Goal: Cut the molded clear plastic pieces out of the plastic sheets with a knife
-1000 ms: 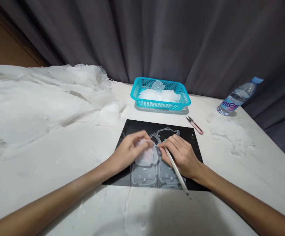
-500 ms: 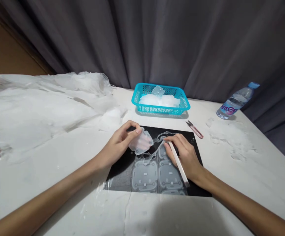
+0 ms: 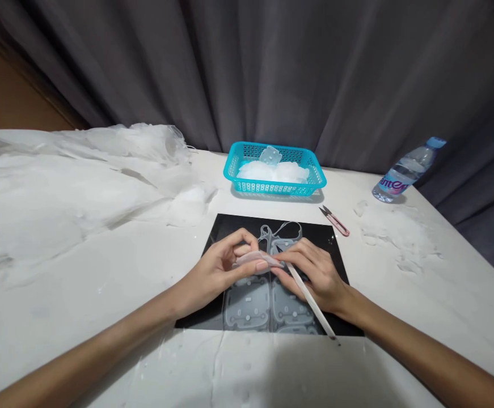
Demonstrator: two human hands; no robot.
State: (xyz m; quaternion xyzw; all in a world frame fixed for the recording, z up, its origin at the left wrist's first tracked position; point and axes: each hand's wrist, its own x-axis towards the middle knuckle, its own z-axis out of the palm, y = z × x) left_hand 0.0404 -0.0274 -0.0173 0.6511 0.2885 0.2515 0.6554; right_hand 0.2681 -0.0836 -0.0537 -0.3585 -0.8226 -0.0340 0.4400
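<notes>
A black mat (image 3: 229,226) lies on the white table with a translucent sheet of moulded plastic pieces (image 3: 267,303) on it. My left hand (image 3: 221,266) pinches one loose translucent piece (image 3: 250,262) just above the sheet. My right hand (image 3: 315,272) grips a thin white pen-like tool (image 3: 310,303) and its fingertips meet the same piece at the middle of the mat. Both hands are closed.
A turquoise basket (image 3: 274,184) with several translucent pieces stands behind the mat. Small red-handled snips (image 3: 335,221) lie to its right. A water bottle (image 3: 404,175) lies at the far right, with plastic scraps (image 3: 395,238) nearby. A heap of clear film (image 3: 80,175) covers the left.
My left hand had lifted the loose piece up and to the left; it has now come back down to the mat's middle, where my right hand's fingertips meet it.
</notes>
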